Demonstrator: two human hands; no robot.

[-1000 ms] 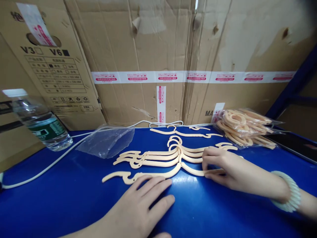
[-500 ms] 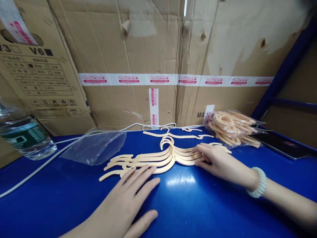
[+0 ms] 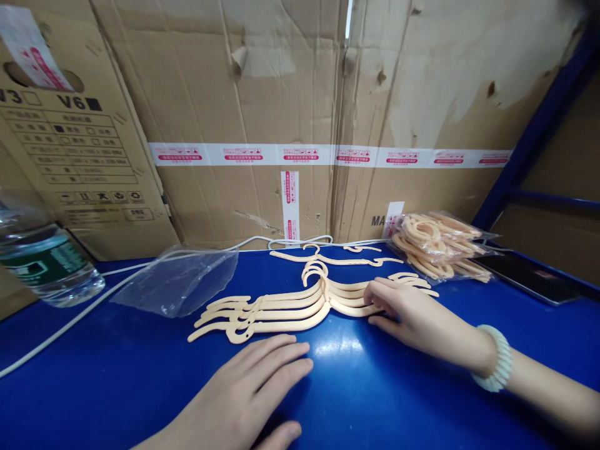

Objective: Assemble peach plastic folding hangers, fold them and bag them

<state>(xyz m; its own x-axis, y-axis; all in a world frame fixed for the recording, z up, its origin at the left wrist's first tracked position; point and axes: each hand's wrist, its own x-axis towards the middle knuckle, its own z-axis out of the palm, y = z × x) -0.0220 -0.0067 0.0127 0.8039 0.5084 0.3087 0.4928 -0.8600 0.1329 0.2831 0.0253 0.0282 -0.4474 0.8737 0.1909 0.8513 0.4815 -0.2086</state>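
Note:
Several cream plastic clothes hangers (image 3: 290, 324) lie flat on the blue tabletop, nested in an overlapping row with their hooks pointing away. My right hand (image 3: 398, 309) grips the right-hand arms of this row, its fingers curled over them and its thumb at the near side; the exact contact is partly hidden. My left hand (image 3: 248, 390) hovers or rests just in front of the row, apart from it, with fingers stretched out and nothing in them. Behind the row lies a separate cream hanger (image 3: 300, 256).
A clear plastic bag (image 3: 180, 281) and a water bottle (image 3: 44, 262) are at left. At right, bagged hangers (image 3: 438, 244) are piled beside a dark flat device (image 3: 534, 278). A white cable (image 3: 60, 331) crosses the blue table (image 3: 117, 387). Cardboard (image 3: 244, 206) walls the back.
My left hand has drawn back from the hangers toward me and slightly right, uncovering their left ends. My right hand stays at the right-hand arms.

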